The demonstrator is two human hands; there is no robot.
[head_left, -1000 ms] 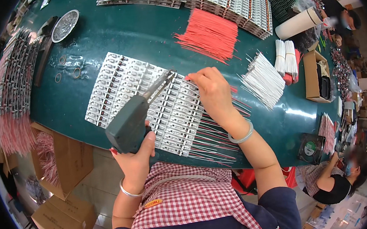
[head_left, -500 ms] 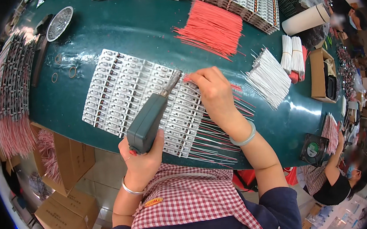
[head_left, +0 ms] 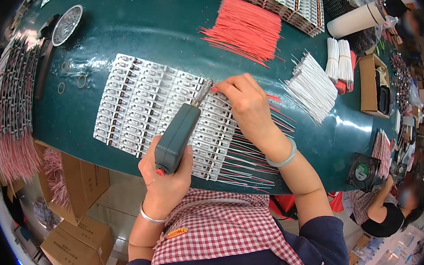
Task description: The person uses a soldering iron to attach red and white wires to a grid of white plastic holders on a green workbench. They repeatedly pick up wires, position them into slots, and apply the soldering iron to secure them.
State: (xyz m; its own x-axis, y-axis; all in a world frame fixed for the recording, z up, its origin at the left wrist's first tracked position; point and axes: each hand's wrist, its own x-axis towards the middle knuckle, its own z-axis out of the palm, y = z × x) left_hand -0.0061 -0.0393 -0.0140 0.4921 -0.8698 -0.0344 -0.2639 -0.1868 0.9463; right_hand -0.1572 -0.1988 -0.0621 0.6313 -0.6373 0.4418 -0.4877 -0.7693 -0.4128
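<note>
My left hand (head_left: 167, 171) is closed round the grip of a dark green soldering gun (head_left: 178, 138), whose metal tip points up and right. The tip is at the upper right corner of a panel of small white and metal parts (head_left: 148, 95) lying on the table. Fingers pinched, my right hand (head_left: 247, 99) holds the end of a red wire (head_left: 214, 88) at that corner, right beside the tip. Whether tip and wire touch is too small to tell. Red and white wires (head_left: 252, 162) stick out from the panel's right edge, partly under my right forearm.
Beyond the panel lie red wires (head_left: 246, 28) and white wires (head_left: 312, 91). Stacked panels (head_left: 281, 0) stand at the back, wired panels (head_left: 10, 99) at the left. A metal dish (head_left: 68, 26), rubber bands and a fan (head_left: 363, 172) are on the table. A co-worker (head_left: 387, 208) sits at right.
My left hand and the soldering gun have shifted slightly right and up, the gun's body now more upright. The right hand stays at the corner, still pinching the red wire.
</note>
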